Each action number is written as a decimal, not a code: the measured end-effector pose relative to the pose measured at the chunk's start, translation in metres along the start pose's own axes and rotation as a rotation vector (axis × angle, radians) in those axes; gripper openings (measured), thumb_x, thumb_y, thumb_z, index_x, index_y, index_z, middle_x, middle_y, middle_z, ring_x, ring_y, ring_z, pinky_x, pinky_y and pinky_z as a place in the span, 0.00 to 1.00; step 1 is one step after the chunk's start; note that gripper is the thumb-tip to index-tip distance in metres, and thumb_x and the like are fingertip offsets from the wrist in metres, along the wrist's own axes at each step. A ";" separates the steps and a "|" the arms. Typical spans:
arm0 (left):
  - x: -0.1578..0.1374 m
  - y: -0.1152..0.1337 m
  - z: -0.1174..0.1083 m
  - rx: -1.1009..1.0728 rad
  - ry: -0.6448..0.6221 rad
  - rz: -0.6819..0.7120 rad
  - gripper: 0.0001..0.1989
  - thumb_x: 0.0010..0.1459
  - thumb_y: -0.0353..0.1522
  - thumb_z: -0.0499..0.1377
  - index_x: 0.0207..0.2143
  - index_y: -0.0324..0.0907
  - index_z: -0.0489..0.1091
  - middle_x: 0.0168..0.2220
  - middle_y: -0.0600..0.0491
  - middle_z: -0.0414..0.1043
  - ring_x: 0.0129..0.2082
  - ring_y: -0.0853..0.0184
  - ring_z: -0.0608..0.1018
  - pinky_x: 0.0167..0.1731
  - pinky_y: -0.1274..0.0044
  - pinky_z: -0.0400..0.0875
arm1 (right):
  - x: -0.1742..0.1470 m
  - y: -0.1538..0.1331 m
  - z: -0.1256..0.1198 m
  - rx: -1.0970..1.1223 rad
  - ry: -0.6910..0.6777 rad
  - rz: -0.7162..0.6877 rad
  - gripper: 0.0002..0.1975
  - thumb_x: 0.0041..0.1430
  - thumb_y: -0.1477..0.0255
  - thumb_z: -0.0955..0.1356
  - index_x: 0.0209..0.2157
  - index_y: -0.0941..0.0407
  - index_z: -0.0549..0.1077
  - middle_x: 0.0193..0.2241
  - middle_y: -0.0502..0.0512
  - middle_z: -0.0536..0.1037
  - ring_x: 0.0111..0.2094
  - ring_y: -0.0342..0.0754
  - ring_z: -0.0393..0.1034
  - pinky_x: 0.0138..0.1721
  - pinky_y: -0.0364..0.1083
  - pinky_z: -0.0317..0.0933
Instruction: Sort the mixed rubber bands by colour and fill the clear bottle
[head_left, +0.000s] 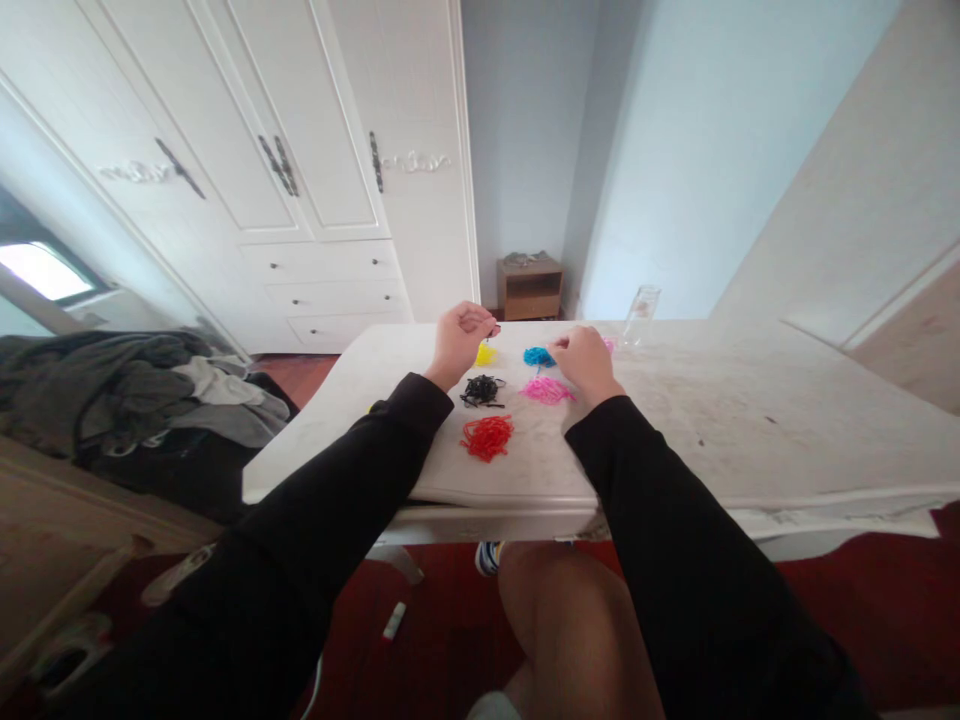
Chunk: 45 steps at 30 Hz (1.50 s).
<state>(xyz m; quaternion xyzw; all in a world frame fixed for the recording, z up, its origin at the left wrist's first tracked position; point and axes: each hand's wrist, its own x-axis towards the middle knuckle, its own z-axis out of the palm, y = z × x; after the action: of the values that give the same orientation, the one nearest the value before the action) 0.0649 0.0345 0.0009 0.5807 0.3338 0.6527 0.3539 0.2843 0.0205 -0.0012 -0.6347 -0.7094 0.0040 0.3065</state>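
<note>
My left hand (463,342) is closed in a pinch above the table, with a small dark strand (493,331) showing at its fingertips. Just below it lies a little pile of yellow strands (486,355), partly hidden by the hand. My right hand (586,360) is also pinched closed, right beside a blue pile (537,356); whatever its fingers hold is too small to make out. Nearer to me are piles of black strands (482,390), pink strands (546,390) and red strands (487,437). A bit of pink (609,345) peeks out behind my right hand.
A clear glass vessel (641,316) stands at the far edge of the white table (750,420). Dark and grey clothes (172,390) are heaped on the left. Beyond the table are a white wardrobe (315,120) and a small wooden nightstand (530,292). My leg is under the table.
</note>
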 end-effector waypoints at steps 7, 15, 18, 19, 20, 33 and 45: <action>0.003 -0.002 -0.005 0.005 0.015 -0.017 0.10 0.53 0.26 0.70 0.29 0.40 0.70 0.25 0.55 0.77 0.28 0.70 0.82 0.35 0.76 0.78 | 0.002 0.012 0.005 0.136 -0.087 -0.228 0.08 0.51 0.78 0.70 0.29 0.57 0.83 0.31 0.57 0.80 0.37 0.51 0.72 0.42 0.48 0.63; -0.001 -0.002 -0.005 0.002 0.011 -0.056 0.09 0.54 0.26 0.69 0.30 0.39 0.70 0.25 0.55 0.78 0.27 0.70 0.82 0.35 0.75 0.78 | 0.010 0.026 0.022 0.188 -0.180 -0.350 0.07 0.46 0.80 0.73 0.26 0.56 0.84 0.30 0.56 0.74 0.41 0.55 0.68 0.46 0.51 0.63; -0.002 -0.002 -0.005 -0.010 0.001 -0.058 0.09 0.54 0.26 0.69 0.31 0.39 0.70 0.25 0.54 0.78 0.27 0.70 0.82 0.34 0.75 0.78 | 0.012 0.027 0.026 0.163 -0.190 -0.388 0.06 0.48 0.80 0.73 0.26 0.56 0.83 0.32 0.57 0.73 0.43 0.55 0.67 0.49 0.53 0.63; -0.002 -0.002 -0.005 -0.014 -0.001 -0.059 0.09 0.54 0.26 0.69 0.31 0.39 0.70 0.25 0.54 0.78 0.27 0.70 0.82 0.34 0.75 0.78 | 0.011 0.027 0.027 0.153 -0.191 -0.405 0.06 0.49 0.80 0.73 0.26 0.56 0.82 0.33 0.58 0.73 0.44 0.56 0.66 0.50 0.53 0.63; -0.003 -0.002 -0.004 -0.017 -0.004 -0.059 0.09 0.54 0.27 0.69 0.31 0.39 0.70 0.25 0.54 0.78 0.27 0.70 0.82 0.34 0.75 0.78 | 0.011 0.026 0.028 0.144 -0.190 -0.421 0.06 0.50 0.80 0.73 0.26 0.56 0.82 0.34 0.58 0.73 0.45 0.56 0.66 0.51 0.54 0.62; -0.016 0.009 -0.025 0.010 -0.103 -0.091 0.15 0.48 0.34 0.74 0.31 0.39 0.71 0.27 0.55 0.77 0.31 0.67 0.84 0.39 0.71 0.80 | 0.013 0.029 0.029 0.132 0.109 -0.258 0.07 0.60 0.77 0.66 0.29 0.55 0.73 0.41 0.63 0.72 0.49 0.60 0.63 0.58 0.60 0.61; -0.034 0.014 -0.038 0.341 -0.338 -0.019 0.08 0.50 0.33 0.68 0.29 0.39 0.73 0.26 0.52 0.78 0.27 0.68 0.80 0.30 0.77 0.74 | 0.010 0.023 0.026 0.110 0.168 -0.213 0.07 0.59 0.76 0.65 0.29 0.55 0.73 0.37 0.62 0.73 0.46 0.59 0.65 0.57 0.58 0.61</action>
<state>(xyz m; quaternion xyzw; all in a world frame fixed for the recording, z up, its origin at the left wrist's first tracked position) 0.0290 -0.0031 -0.0087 0.7300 0.3808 0.4769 0.3076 0.2937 0.0435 -0.0269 -0.5361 -0.7434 -0.0429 0.3976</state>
